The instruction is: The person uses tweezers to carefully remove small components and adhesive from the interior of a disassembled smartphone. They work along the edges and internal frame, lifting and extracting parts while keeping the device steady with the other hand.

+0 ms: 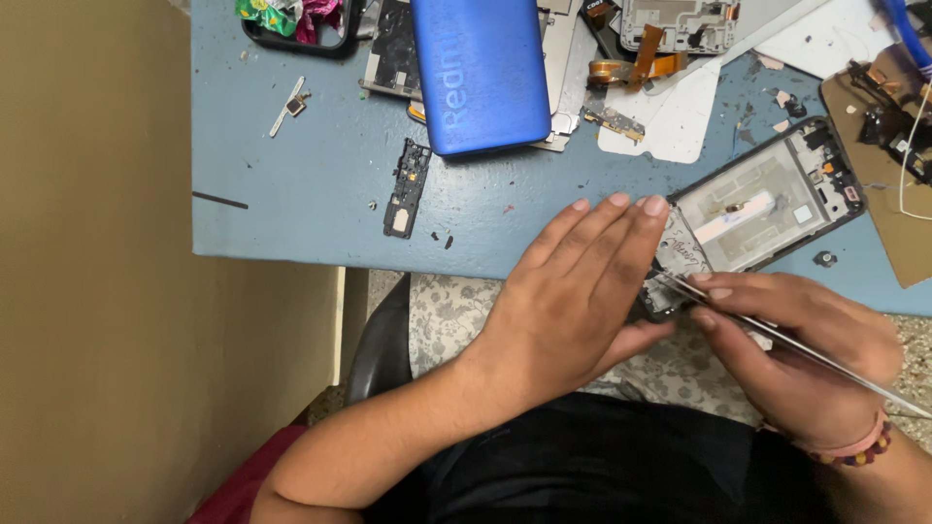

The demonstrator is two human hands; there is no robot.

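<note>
Tweezers (777, 340) pinched in right hand (796, 354), tips at phone frame (767, 209) edge; left hand (573, 291) fingers flat, steadying frame. Step, judged: prying; next needs fine tip control.

Slim metal tweezers (777, 342) look polished and reflective; the opened black plastic phone frame (767, 209) carries a matt grey metal inner plate. Smooth blue plastic phone back cover (481, 73) has a soft sheen. Blue painted tabletop (320, 184) is matt, scuffed and specked.
</note>
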